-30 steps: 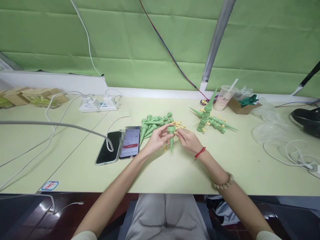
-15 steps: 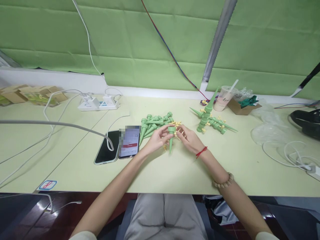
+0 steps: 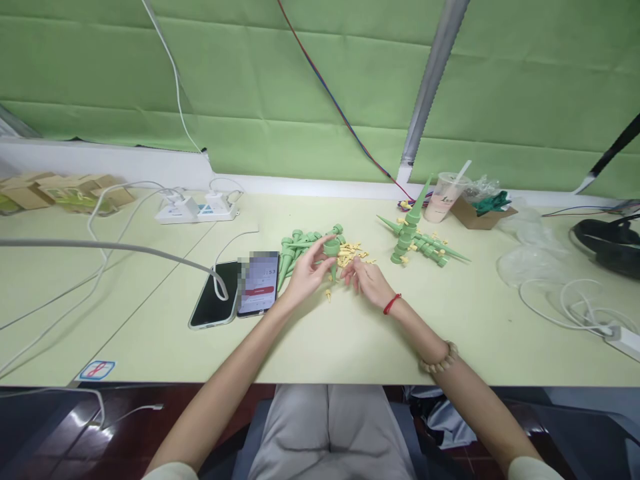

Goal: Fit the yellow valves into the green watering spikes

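The left hand [image 3: 306, 275] holds a green spike [image 3: 332, 253] above the desk [image 3: 350, 333]. Its fingers [image 3: 325, 241] close around the wide round end of the spike, and the thin tip points down toward the desk. The right hand [image 3: 367, 281] is just beside it, low over the desk, with fingers [image 3: 350, 269] half curled and reaching to the yellow parts [image 3: 353, 251]. I cannot tell if these fingers pinch one of the parts or only touch them. One small yellow part [image 3: 329, 294] lies alone between the two hands.

Behind the left hand lies a pile of green spikes [image 3: 300, 248], touching each other. To the right of the yellow parts stands a group of joined spikes [image 3: 415, 235], one of them upright and the others lying flat.

Left of the hands, two phones [image 3: 235, 293] lie side by side, and a white cable [image 3: 150, 253] goes to the dark one. A power strip [image 3: 195, 211] sits further back on the left, with cardboard boxes [image 3: 65, 192] beyond it. At the back on the right are a plastic cup [image 3: 442, 197] with a straw, a small open box [image 3: 480, 212] and clear plastic bags [image 3: 530, 253].
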A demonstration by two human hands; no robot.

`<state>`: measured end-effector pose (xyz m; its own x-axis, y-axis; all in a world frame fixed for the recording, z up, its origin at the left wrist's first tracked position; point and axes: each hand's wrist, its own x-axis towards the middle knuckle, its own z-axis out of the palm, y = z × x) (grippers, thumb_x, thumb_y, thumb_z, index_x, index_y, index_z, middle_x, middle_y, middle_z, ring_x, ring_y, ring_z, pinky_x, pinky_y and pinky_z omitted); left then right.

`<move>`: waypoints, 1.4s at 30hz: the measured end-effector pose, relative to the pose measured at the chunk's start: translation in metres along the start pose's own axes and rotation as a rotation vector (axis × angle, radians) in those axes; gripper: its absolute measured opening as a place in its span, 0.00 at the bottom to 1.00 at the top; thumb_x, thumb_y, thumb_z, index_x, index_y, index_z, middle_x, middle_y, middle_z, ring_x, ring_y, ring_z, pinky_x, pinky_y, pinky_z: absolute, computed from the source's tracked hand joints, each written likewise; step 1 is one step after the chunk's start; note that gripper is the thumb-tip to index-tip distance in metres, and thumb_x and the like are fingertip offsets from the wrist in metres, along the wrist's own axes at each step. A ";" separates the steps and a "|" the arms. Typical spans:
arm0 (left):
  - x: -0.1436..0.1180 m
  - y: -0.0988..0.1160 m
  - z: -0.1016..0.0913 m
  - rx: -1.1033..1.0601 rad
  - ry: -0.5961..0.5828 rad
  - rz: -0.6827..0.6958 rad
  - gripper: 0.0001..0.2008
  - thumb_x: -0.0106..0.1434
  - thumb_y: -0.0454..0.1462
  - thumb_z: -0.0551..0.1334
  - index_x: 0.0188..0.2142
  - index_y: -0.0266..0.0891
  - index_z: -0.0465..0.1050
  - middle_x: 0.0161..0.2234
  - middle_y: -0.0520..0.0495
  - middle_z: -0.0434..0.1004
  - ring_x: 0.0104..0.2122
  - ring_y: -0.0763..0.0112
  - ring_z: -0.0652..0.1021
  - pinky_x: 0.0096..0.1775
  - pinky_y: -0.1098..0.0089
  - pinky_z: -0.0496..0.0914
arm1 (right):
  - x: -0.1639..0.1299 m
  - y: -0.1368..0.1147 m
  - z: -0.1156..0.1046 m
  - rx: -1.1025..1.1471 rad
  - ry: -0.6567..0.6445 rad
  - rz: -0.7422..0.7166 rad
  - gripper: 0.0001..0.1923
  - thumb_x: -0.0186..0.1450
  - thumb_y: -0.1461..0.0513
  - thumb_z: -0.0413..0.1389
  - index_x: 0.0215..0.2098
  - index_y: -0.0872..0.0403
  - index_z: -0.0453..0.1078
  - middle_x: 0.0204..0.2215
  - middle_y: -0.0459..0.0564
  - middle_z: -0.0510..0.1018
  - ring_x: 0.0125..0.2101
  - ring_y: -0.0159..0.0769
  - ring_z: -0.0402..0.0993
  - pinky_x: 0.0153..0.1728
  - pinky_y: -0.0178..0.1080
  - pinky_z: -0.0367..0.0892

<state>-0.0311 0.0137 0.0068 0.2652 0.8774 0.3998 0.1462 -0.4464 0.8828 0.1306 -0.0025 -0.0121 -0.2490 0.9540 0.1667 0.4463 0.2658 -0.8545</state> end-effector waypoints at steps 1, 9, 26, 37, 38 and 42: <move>0.002 -0.002 -0.001 -0.050 0.036 0.002 0.24 0.58 0.37 0.58 0.55 0.40 0.61 0.31 0.49 0.69 0.27 0.77 0.69 0.30 0.76 0.67 | 0.000 0.001 0.002 -0.098 0.022 -0.052 0.31 0.67 0.47 0.32 0.33 0.55 0.71 0.28 0.49 0.75 0.24 0.30 0.69 0.27 0.33 0.63; 0.003 -0.001 -0.002 -0.265 0.035 -0.104 0.29 0.57 0.43 0.61 0.57 0.39 0.58 0.32 0.48 0.71 0.28 0.74 0.74 0.30 0.74 0.71 | -0.001 0.009 0.023 -0.377 -0.132 -0.277 0.10 0.62 0.58 0.53 0.30 0.55 0.74 0.30 0.49 0.74 0.28 0.30 0.69 0.30 0.33 0.62; 0.002 0.002 -0.002 -0.289 0.038 -0.162 0.33 0.55 0.42 0.63 0.58 0.39 0.57 0.32 0.48 0.72 0.30 0.72 0.76 0.32 0.72 0.73 | 0.009 0.000 -0.026 0.327 0.473 -0.187 0.10 0.53 0.58 0.61 0.30 0.55 0.75 0.33 0.52 0.78 0.33 0.36 0.75 0.38 0.40 0.72; 0.002 -0.001 -0.001 -0.297 -0.004 -0.157 0.33 0.56 0.41 0.62 0.60 0.39 0.54 0.35 0.47 0.72 0.31 0.73 0.75 0.35 0.70 0.73 | 0.006 -0.006 -0.022 0.298 0.500 -0.269 0.08 0.53 0.58 0.62 0.29 0.52 0.76 0.31 0.50 0.77 0.34 0.36 0.74 0.38 0.41 0.73; 0.002 -0.001 -0.001 -0.279 -0.011 -0.150 0.33 0.56 0.41 0.61 0.60 0.40 0.54 0.33 0.48 0.72 0.30 0.73 0.75 0.34 0.70 0.72 | 0.005 -0.007 -0.022 0.293 0.505 -0.267 0.08 0.53 0.57 0.62 0.29 0.52 0.76 0.31 0.51 0.78 0.34 0.36 0.74 0.38 0.41 0.73; -0.001 -0.002 0.000 -0.176 -0.065 -0.107 0.31 0.57 0.40 0.60 0.59 0.40 0.56 0.26 0.52 0.69 0.28 0.74 0.72 0.34 0.71 0.71 | 0.003 -0.011 -0.022 0.239 0.469 -0.247 0.07 0.52 0.58 0.62 0.28 0.52 0.76 0.30 0.51 0.79 0.34 0.38 0.74 0.39 0.42 0.72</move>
<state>-0.0313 0.0139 0.0046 0.3187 0.9026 0.2894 0.0097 -0.3084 0.9512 0.1436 0.0005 0.0085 0.1108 0.8416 0.5287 0.2034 0.5015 -0.8409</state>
